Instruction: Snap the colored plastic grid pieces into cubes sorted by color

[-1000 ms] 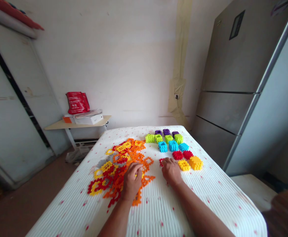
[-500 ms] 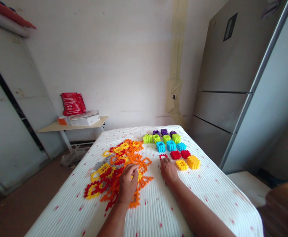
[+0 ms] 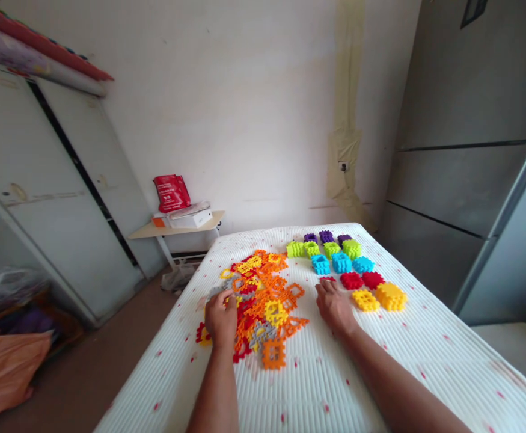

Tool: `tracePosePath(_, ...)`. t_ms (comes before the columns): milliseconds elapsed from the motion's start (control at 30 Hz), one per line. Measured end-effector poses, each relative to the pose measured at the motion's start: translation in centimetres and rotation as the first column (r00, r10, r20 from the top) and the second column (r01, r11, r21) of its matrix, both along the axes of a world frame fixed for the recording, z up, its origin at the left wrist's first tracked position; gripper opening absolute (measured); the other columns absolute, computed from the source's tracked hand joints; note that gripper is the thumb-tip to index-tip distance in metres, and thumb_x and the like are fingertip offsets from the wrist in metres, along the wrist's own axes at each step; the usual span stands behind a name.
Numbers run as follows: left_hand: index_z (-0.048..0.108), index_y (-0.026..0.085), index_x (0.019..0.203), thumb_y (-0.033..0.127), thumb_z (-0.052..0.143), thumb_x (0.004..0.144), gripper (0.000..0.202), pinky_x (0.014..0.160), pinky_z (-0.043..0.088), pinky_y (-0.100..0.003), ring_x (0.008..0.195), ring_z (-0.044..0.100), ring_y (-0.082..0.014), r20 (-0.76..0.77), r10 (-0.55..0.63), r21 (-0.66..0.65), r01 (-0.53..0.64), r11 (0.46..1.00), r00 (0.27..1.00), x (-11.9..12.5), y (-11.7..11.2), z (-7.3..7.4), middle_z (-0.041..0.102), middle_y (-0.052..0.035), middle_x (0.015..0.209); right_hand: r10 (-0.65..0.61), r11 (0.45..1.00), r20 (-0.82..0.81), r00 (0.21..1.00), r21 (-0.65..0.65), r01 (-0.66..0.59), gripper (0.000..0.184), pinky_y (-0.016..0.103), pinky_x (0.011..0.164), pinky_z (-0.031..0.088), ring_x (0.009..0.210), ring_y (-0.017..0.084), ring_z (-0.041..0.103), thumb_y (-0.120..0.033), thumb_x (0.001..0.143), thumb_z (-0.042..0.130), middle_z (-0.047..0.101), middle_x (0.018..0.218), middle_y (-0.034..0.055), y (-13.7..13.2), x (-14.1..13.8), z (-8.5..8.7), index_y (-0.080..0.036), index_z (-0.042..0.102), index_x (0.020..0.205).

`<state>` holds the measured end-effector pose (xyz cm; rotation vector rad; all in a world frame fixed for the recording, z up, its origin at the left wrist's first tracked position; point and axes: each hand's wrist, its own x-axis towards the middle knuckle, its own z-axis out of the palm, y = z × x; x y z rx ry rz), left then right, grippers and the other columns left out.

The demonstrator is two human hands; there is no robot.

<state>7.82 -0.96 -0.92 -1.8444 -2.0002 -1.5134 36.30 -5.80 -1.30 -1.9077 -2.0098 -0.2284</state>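
Your right hand (image 3: pixel 335 308) lies low, fingers close together, their tips at a flat red toothed plastic piece (image 3: pixel 327 279); whether they pinch it or merely steady it, you cannot tell from here. Just right of that hand sit red toothed plastic stacks (image 3: pixel 353 280) and, nearer you, yellow toothed plastic stacks (image 3: pixel 391 297); beyond it come sky-blue (image 3: pixel 341 263), lime-green (image 3: pixel 331 249) and purple toothed plastic blocks (image 3: pixel 326 236), rows apparently kept by colour. Your left hand (image 3: pixel 221 316) is half curled at the left edge of the loose orange, red, yellow and grey plastic pile (image 3: pixel 275 313), probably for reaching pieces; its grip is hidden.
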Motion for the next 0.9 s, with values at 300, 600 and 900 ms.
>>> tracePosePath(300, 0.072, 0.031, 0.087, 0.026, 0.054, 0.075, 0.021, 0.084, 0.041, -0.040, 0.100, 0.056, -0.0266, -0.517, -0.207, -0.471, -0.075, 0.879, 0.830, 2.6, 2.6, 3.2, 0.069, -0.0039, 0.096, 0.220, 0.975, -0.039, 0.975, 0.030, -0.219, 0.024, 0.029, 0.077, 0.038, 0.083, 0.018, 0.049, -0.006, 0.080, 0.040, 0.058, 0.085, 0.0048, 0.0, -1.1, -0.3, -0.018, 0.059, 0.076)
tracePosePath(600, 0.071, 0.024, 0.088, 0.025, 0.054, 0.074, 0.022, 0.085, 0.039, -0.043, 0.102, 0.054, -0.0283, -0.554, -0.229, -0.511, -0.109, 0.853, 0.800, 3.3, 4.8, 2.5, 0.067, -0.0088, 0.098, 0.222, 0.974, -0.026, 0.975, -0.040, -0.223, 0.023, 0.027, 0.076, 0.037, 0.082, 0.016, 0.050, -0.008, 0.082, 0.040, 0.060, 0.085, 0.0053, 0.0, -1.4, -0.2, -0.016, 0.060, 0.076)
tracePosePath(900, 0.068, 0.020, 0.088, 0.019, 0.041, 0.082, 0.027, 0.088, 0.037, -0.038, 0.107, 0.049, -0.0239, -0.582, -0.211, -0.414, -0.063, 0.908, 0.785, 3.2, 4.3, 2.6, 0.062, -0.0094, 0.108, 0.227, 0.974, -0.012, 0.974, -0.024, -0.227, 0.022, 0.026, 0.074, 0.037, 0.080, 0.016, 0.050, -0.010, 0.083, 0.041, 0.060, 0.083, 0.0044, 0.3, -1.3, -0.9, -0.017, 0.060, 0.075)
